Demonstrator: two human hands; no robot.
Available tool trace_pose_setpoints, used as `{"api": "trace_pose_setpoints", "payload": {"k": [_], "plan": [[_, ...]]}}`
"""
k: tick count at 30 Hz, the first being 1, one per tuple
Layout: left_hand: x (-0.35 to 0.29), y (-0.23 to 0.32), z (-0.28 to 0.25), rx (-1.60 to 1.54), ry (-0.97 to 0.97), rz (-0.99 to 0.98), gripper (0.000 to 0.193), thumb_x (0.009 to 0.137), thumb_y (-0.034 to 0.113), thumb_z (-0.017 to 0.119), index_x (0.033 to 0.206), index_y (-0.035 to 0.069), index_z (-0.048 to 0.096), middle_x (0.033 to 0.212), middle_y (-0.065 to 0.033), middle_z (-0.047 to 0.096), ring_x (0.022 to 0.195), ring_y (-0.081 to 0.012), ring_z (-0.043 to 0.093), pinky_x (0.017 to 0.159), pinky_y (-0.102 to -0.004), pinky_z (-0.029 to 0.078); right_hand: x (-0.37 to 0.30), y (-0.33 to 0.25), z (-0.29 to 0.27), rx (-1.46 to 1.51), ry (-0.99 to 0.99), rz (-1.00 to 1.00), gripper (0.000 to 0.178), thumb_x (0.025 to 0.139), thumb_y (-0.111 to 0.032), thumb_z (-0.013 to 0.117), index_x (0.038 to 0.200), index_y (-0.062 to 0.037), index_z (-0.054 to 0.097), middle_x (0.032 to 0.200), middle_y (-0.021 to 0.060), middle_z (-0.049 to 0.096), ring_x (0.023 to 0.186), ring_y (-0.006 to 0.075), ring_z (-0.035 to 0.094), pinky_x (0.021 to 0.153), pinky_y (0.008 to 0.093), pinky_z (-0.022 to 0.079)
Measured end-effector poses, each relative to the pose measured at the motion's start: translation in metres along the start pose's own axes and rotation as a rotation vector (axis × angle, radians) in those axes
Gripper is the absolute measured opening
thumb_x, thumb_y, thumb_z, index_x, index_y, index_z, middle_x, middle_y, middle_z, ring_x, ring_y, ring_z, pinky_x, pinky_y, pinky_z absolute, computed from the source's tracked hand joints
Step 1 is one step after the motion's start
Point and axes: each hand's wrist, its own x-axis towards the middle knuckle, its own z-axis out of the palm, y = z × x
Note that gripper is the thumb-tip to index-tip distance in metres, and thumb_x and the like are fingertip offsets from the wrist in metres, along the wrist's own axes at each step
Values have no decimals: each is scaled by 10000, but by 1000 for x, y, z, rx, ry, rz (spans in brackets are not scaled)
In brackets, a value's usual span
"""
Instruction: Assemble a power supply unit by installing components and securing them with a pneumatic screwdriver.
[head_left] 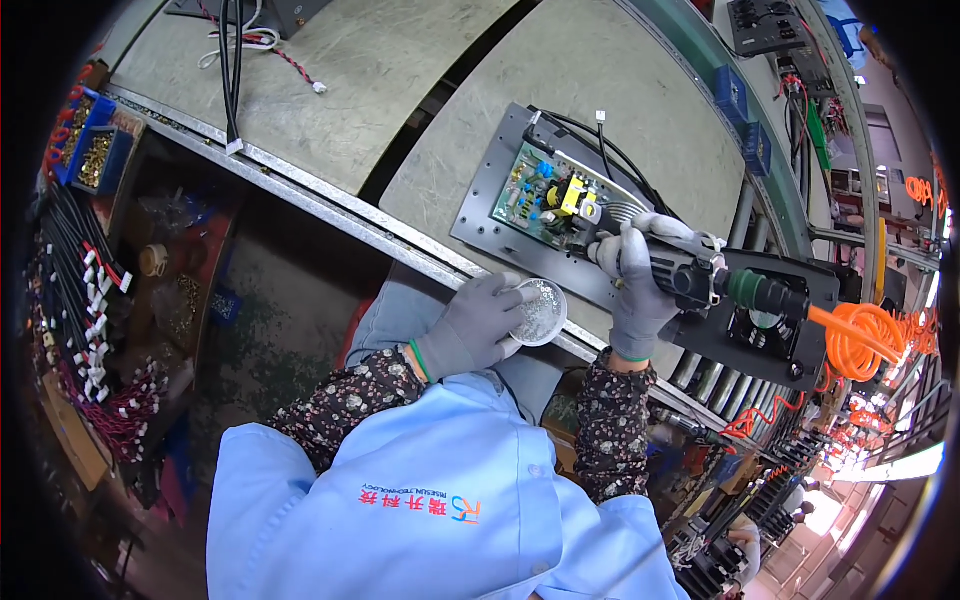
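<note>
My left hand (472, 326), in a grey glove, grips a round clear dish (543, 313) at the table's near edge. Small shiny pieces lie in the dish; they look like screws, but are too small to be sure. My gloved right hand (640, 285) is wrapped round a black air screwdriver (685, 280) with a green collar, lying nearly level. Its front end points left toward a circuit board (540, 200) with a yellow transformer (574, 196). That board sits on a dark metal panel (482, 205). Whether the tool's tip touches anything is hidden.
An orange coiled hose (862, 340) runs from the tool to the right. Beside it a black housing (770, 330) lies over a roller conveyor (740, 392). Black cables (232, 80) hang over the table edge (300, 195). Blue bins (103, 158) of brass-coloured parts stand far left.
</note>
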Motion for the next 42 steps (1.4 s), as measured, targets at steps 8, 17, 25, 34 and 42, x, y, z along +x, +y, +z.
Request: {"api": "trace_pose_setpoints", "payload": {"k": [8,17,25,34,42], "plan": [[-3,-3,3,-47,3,-19,230,627,214,711,752,65,588,1230,-33,542,1033,-296,512,858,-419,444,-10,-8,-18,-179,-20,-116,262,787,117,546,1020,14,484,882,116,543,495,161,514,518,369,518],[0,-1,-3,9,7,26,261,634,214,692,832,79,590,992,-61,563,1012,-291,516,863,-423,437,-73,-53,-15,-143,-21,110,296,751,81,607,1000,-4,471,953,159,591,779,163,583,703,288,512],[-1,0,-2,13,-53,-16,279,635,237,719,843,78,623,1096,-63,571,1024,-304,517,865,-432,440,-83,-42,-19,-164,-53,137,302,773,31,651,1018,-7,477,981,155,587,849,173,592,765,310,522],[0,1,-2,-17,-65,-32,220,635,246,717,717,64,624,1129,-67,562,1007,-302,516,861,-425,441,-88,-43,-22,-181,-68,146,290,766,57,627,1013,0,487,984,150,590,840,177,593,775,314,511],[-2,0,1,-11,-13,0,199,656,239,704,720,69,623,1191,-54,550,1048,-307,506,885,-429,432,-87,-42,-6,-244,118,89,297,768,74,614,1019,-2,474,978,146,582,781,169,581,724,313,507]]}}
